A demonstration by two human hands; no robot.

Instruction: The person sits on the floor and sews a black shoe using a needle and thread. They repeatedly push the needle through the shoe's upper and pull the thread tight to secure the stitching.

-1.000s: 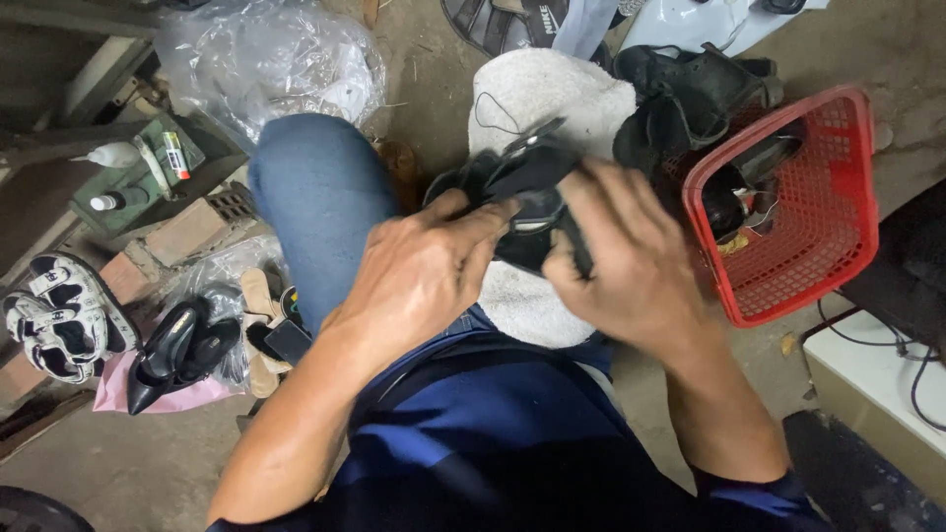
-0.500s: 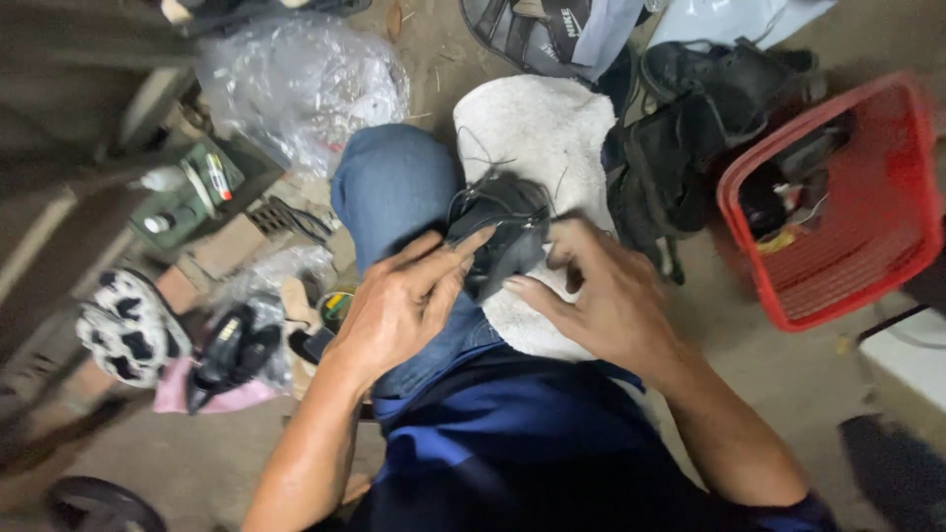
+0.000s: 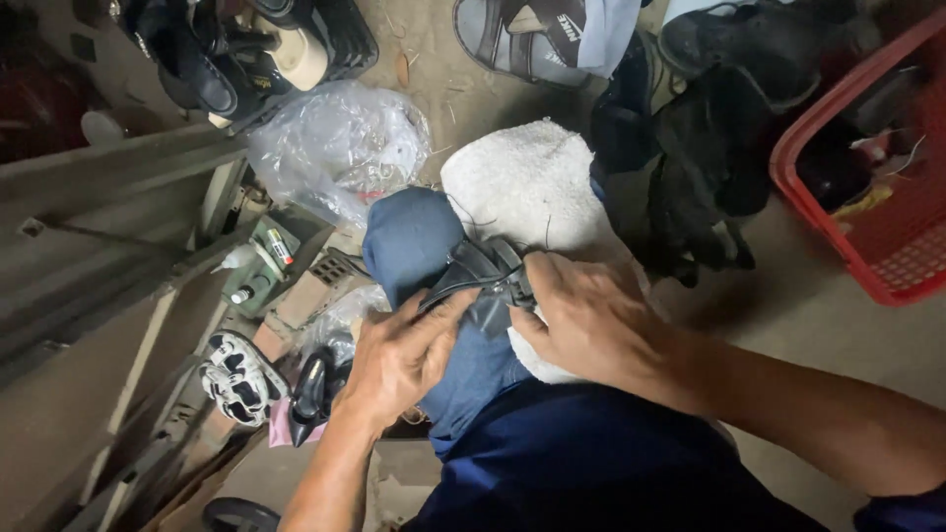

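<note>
The person sat with one knee (image 3: 414, 246) raised, in dark blue trousers, and a black strap piece (image 3: 483, 281) lay across that knee, just beside a white towel (image 3: 532, 182) that was spread over the other leg. The left hand (image 3: 399, 360) rested flat on the thigh, its fingers (image 3: 448, 315) stretched along the strap's lower edge and pressing it down, so its grip was loose and apart rather than clamped. The right hand (image 3: 581, 315) came in from the other side, and its fingertips were pinched together on the strap's near end, above the towel's edge; thin dark threads trailed from the piece over the towel. To the left of the knee, on the floor, stood a small green box (image 3: 261, 261) holding little bottles, and nearer the person lay a black-and-white patterned shoe (image 3: 235, 379) and a black pointed shoe (image 3: 310, 394) on a pink scrap. Beyond the knee a crumpled clear plastic bag (image 3: 335, 148) lay on the dusty floor. To the right of the towel a heap of black leather goods (image 3: 705, 167) sat, and a red plastic basket (image 3: 902, 266) stood at the right edge, with dark items inside that were too blurred to tell apart. Farthest off, a dark sandal (image 3: 522, 39) and a black crate of shoes (image 3: 246, 44) lined the top of the view.
</note>
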